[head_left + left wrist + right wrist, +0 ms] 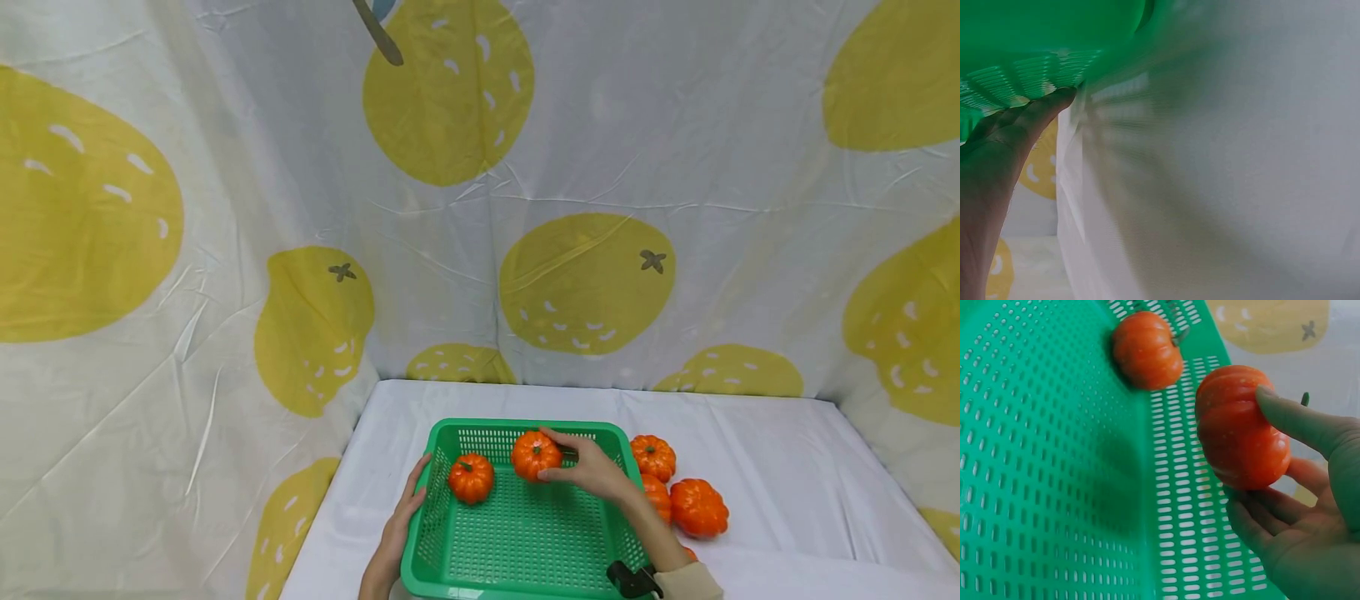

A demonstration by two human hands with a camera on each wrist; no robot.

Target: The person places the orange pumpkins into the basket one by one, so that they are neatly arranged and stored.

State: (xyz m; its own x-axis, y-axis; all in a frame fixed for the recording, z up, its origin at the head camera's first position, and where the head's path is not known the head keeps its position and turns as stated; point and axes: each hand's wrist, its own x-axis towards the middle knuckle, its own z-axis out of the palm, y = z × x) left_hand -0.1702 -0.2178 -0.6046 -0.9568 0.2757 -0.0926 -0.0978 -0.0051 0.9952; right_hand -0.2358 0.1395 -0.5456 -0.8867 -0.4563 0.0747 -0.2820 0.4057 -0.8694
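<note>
Your right hand point(592, 471) has its grip closed around a small orange pumpkin point(536, 455), thumb over the near side and fingers curled round the far side, as the right wrist view shows point(1241, 428). You hold that pumpkin over the far part of the green basket point(517, 542), close to its back wall; whether it touches the floor of the basket cannot be told.

Just to its left, a second pumpkin point(471, 477) lies inside the basket on the perforated floor, apart from the one you hold; the right wrist view shows it near the basket's wall point(1146, 352).

Your left hand point(405, 512) lies against the basket's left outer wall with fingers straight, its grip not closed on anything; in the left wrist view the fingertips point(1054, 100) press the green mesh from outside.

The basket stands on the white-covered worktop point(787, 467). To the right of the basket, on the cloth, a cluster of further pumpkins point(697, 507) lies bunched together, touching or nearly so. Behind the worktop hangs a white backdrop point(585, 283) printed with yellow fruit.
</note>
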